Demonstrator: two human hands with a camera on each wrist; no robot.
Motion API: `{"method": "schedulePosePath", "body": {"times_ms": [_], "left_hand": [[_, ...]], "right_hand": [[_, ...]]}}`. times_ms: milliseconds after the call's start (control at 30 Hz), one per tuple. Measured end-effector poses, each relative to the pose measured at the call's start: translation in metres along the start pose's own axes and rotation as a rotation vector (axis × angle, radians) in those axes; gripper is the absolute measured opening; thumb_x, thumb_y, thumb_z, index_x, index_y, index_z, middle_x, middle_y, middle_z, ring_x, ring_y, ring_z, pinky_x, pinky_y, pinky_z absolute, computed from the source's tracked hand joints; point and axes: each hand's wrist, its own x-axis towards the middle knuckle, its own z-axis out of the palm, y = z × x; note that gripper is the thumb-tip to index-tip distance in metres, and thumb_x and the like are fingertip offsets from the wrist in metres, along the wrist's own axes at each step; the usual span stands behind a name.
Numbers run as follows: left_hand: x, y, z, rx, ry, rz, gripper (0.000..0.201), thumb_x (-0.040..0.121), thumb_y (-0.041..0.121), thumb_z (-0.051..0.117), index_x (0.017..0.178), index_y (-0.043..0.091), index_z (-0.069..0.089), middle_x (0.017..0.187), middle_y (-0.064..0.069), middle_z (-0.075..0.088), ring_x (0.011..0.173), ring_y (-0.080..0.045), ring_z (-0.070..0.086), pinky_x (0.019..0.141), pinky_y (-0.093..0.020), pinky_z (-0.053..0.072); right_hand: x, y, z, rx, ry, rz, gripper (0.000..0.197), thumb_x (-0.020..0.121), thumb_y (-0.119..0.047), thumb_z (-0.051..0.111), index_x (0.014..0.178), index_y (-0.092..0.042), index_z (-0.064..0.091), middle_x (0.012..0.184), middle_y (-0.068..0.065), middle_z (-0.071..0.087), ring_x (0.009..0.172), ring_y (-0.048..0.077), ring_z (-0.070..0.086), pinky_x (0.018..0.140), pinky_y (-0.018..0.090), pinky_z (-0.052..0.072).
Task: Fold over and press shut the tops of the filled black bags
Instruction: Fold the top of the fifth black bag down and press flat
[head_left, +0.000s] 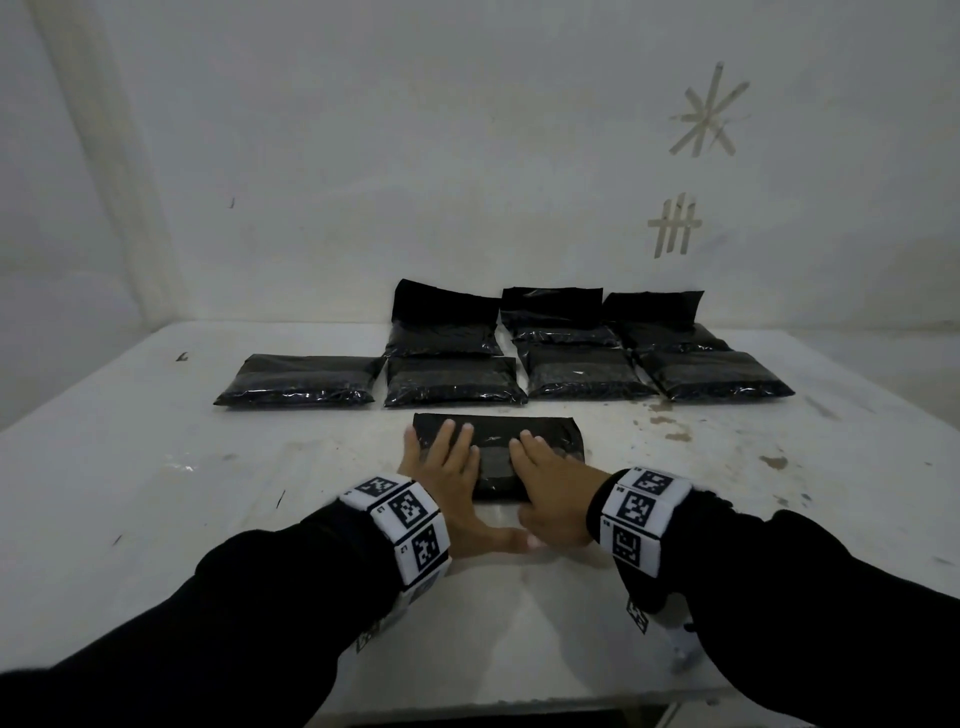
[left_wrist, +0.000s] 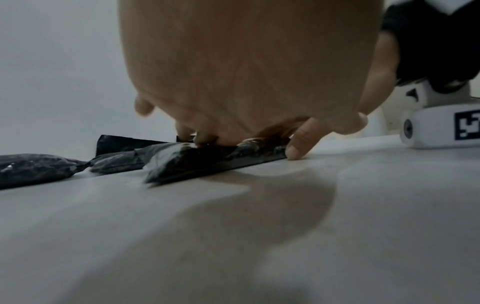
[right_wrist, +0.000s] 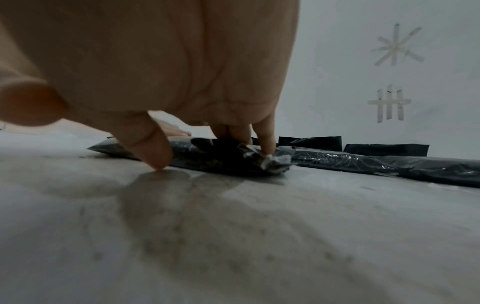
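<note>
A scuffed white bench (head_left: 156, 467) carries seven glossy, pebbly-filled black bags (head_left: 452, 382) in two rows at the back. Nearer, one flat rectangular bag (head_left: 550, 441) lies long axis left-to-right. The left hand (head_left: 447, 467) and right hand (head_left: 545, 478) press flat on it, fingers straight, side by side.

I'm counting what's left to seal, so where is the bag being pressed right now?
In the head view the bag lies near the table's middle, alone in front of the row of bags, under the left hand and right hand.
</note>
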Motion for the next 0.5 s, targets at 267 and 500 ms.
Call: {"method": "schedulePosePath", "body": {"times_ms": [267, 500], "left_hand": [[0.002, -0.001, 0.001, -0.058, -0.053, 0.039, 0.13, 0.059, 0.093, 0.035, 0.149, 0.013, -0.016, 0.156, -0.006, -0.022, 0.144, -0.023, -0.019, 0.118, -0.045, -0.009], [-0.001, -0.004, -0.004, -0.237, -0.072, 0.112, 0.122, 0.073, 0.076, 0.051, 0.148, 0.009, -0.018, 0.156, -0.006, -0.023, 0.144, -0.019, -0.019, 0.117, -0.04, -0.007]], "right_hand": [[0.005, -0.008, 0.004, -0.299, 0.049, 0.003, 0.073, 0.096, -0.033, 0.037, 0.151, -0.012, -0.006, 0.157, 0.008, -0.02, 0.145, 0.026, -0.017, 0.116, 0.053, -0.001], [0.007, -0.008, 0.007, -0.096, 0.015, -0.039, 0.086, 0.092, -0.024, 0.048, 0.149, -0.013, -0.016, 0.158, 0.009, -0.017, 0.146, 0.025, -0.011, 0.119, 0.043, 0.003]]}}
